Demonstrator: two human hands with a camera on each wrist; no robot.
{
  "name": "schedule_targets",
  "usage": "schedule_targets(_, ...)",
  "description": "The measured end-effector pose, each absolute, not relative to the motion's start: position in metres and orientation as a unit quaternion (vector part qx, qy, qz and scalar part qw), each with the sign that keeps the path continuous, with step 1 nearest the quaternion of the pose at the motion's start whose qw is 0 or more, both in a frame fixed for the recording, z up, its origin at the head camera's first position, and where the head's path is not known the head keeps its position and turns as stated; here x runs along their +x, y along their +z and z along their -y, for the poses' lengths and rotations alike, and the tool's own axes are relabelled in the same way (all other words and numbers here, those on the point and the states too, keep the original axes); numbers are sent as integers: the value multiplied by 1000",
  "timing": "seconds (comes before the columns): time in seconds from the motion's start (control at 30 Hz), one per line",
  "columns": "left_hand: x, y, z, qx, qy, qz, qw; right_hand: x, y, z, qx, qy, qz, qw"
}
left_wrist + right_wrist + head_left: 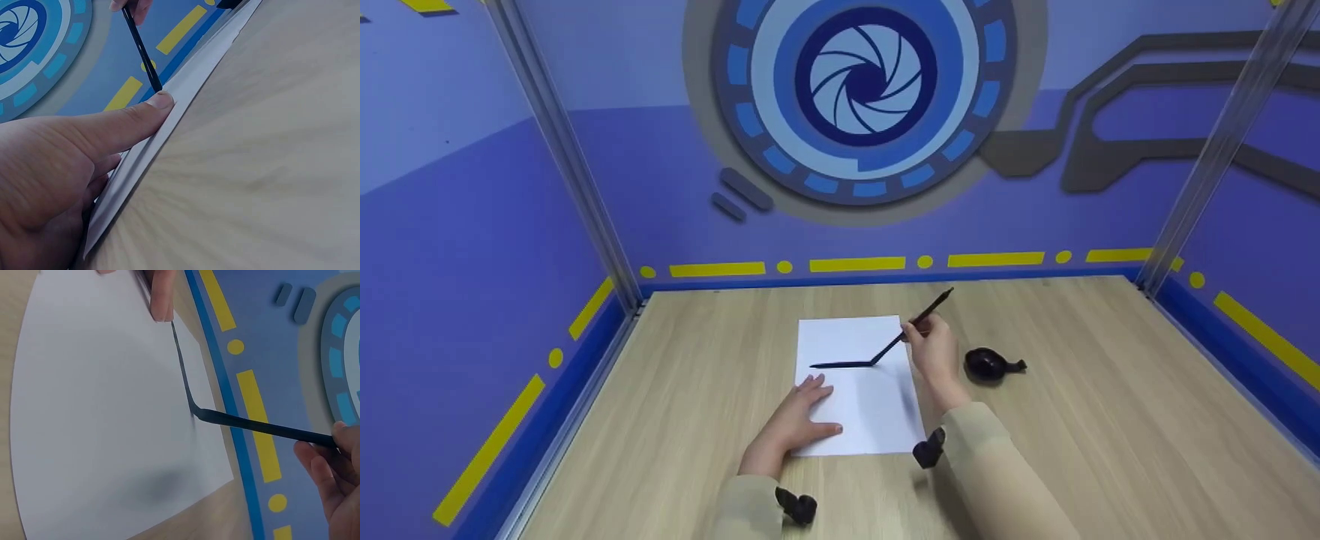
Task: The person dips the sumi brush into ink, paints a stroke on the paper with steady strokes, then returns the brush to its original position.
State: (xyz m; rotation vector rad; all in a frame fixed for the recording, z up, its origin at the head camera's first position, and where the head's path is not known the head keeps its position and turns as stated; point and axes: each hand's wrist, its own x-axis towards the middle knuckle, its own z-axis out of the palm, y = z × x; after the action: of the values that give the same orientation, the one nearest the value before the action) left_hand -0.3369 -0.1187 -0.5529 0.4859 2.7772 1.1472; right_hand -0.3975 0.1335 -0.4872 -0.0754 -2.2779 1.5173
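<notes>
Taking the white rectangular sheet of paper [870,420] as my reference, I record it lying on the pale wood-grained tabletop [697,360]. The right hand [936,356], at the sheet's right edge, grips a slim black stick-shaped brush [264,427] between thumb and fingers. The brush slants, its lower end meeting the upper half of the sheet. From that end a narrow dark line [841,364], which I judge to be a brush stroke, runs toward the sheet's left edge. The left hand [795,421] rests on the sheet's left side, fingers spread and thumb extended, grasping nothing; its fingertips are just beside the line's left end. To the right of the sheet, apart from it, sits a glossy black rounded vessel [986,366] with a short stub.

For a sound stroke, I advise light, even pressure and a steady wrist; harder pressing would probably broaden the mark. The left hand's flat hold appears adequate against slipping, but its fingertips, in my assessment, need a clear margin from the line, lest wet ink smear.
</notes>
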Motion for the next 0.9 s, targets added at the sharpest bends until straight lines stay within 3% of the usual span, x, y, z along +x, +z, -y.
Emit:
schedule_targets(0.53,-337,-555,118,148,381,-911,54,-397,-482,-147,-46,523,832,182)
schedule_targets(0.9,-338,-555,118,150,370,-915,55,-394,-478,-153,-37,498,844,198)
